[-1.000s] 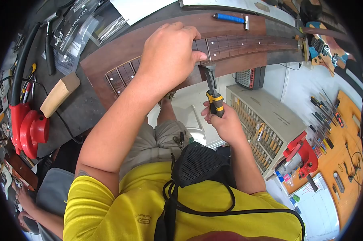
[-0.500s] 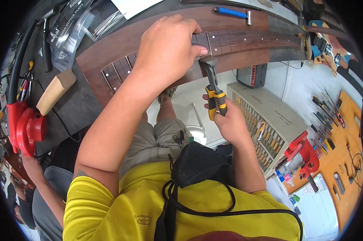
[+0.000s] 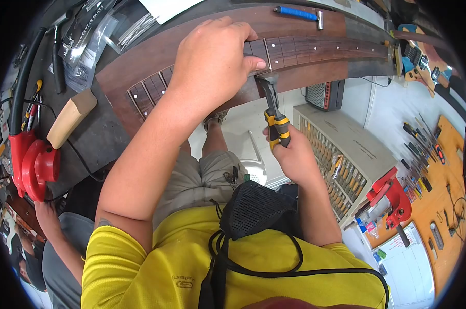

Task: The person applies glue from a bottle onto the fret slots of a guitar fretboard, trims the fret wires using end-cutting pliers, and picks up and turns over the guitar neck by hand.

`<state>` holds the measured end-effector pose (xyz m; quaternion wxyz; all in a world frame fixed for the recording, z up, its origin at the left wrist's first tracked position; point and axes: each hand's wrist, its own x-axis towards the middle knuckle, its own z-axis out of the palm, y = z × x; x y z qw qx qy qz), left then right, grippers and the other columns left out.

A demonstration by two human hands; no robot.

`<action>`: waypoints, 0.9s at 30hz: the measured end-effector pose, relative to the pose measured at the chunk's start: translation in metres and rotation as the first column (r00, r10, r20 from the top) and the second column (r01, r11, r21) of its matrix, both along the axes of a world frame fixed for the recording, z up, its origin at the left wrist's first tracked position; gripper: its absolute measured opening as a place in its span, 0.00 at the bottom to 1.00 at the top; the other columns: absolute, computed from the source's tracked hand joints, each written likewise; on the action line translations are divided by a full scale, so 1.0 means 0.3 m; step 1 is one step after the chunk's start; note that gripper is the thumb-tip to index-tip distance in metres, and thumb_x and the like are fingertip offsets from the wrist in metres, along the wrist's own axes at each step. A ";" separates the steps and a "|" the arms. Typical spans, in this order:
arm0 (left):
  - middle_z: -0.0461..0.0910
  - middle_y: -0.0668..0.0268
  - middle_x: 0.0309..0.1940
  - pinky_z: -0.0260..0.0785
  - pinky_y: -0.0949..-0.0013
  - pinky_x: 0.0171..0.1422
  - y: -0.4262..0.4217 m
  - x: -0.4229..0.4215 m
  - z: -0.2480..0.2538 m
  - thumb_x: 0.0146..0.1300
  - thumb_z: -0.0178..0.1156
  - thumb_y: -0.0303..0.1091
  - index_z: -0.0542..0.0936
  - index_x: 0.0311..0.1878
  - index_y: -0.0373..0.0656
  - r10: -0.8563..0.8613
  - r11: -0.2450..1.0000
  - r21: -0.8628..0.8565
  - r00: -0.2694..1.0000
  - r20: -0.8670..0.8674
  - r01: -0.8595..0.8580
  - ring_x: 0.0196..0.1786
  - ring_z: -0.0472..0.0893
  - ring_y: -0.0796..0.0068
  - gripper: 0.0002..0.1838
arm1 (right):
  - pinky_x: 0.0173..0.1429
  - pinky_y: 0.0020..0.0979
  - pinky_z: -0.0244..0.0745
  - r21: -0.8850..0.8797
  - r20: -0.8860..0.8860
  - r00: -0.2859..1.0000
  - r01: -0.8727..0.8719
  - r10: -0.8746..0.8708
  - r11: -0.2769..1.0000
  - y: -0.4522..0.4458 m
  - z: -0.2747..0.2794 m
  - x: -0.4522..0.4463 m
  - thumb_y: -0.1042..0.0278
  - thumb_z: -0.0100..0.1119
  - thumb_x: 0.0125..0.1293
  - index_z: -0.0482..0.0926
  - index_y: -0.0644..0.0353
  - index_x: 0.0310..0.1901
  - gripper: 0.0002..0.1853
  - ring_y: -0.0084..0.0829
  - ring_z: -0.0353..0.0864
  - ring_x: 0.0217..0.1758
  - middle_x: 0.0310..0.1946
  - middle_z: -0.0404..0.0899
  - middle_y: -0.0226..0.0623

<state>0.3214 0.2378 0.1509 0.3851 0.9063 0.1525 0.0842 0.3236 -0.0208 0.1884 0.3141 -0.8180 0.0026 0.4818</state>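
Note:
My left hand lies over a dark wooden guitar fretboard with white dot inlays. Its thumb rests by the near edge and its bent forefinger by the far edge, beside a raised metal fret. Several other frets sit to the left of the hand. In my right hand is a pair of end nippers with yellow and black handles. The jaws meet the fretboard's near edge just right of my left thumb; what they bite on is too small to tell.
A blue-handled hammer-like tool lies beyond the fretboard. Left are a wooden block, plastic parts packets and a red tool. Another person's arm is at lower left. A drawer cabinet stands right, near a tool board.
The nippers' handles have come closer together in my right hand. My left hand keeps nearly the same place on the fretboard. The view has shifted slightly.

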 end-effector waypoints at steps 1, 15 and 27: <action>0.87 0.60 0.42 0.77 0.53 0.52 -0.001 0.000 -0.001 0.53 0.82 0.40 0.90 0.51 0.42 0.000 1.000 0.006 1.000 0.007 0.000 0.47 0.86 0.54 0.23 | 0.58 0.32 0.77 -0.032 0.023 1.000 0.004 -0.003 0.999 0.002 -0.001 -0.001 0.83 0.55 0.65 0.82 0.63 0.60 0.22 0.29 0.83 0.48 0.45 0.86 0.38; 0.87 0.59 0.41 0.77 0.52 0.51 0.000 0.002 -0.006 0.54 0.82 0.41 0.89 0.50 0.42 0.005 1.000 0.004 1.000 0.000 -0.005 0.46 0.86 0.53 0.22 | 0.38 0.30 0.73 0.051 -0.104 0.986 0.139 -0.133 0.989 0.015 -0.080 -0.040 0.56 0.76 0.71 0.80 0.62 0.42 0.18 0.20 0.74 0.29 0.26 0.77 0.26; 0.86 0.56 0.47 0.76 0.50 0.57 0.010 0.011 0.030 0.57 0.80 0.39 0.87 0.50 0.42 -0.058 0.998 0.008 0.998 -0.001 0.058 0.55 0.84 0.49 0.20 | 0.47 0.42 0.85 -0.357 -0.563 0.406 0.666 -0.720 0.655 -0.710 -0.184 -0.319 0.66 0.67 0.72 0.81 0.63 0.53 0.13 0.35 0.87 0.38 0.40 0.86 0.40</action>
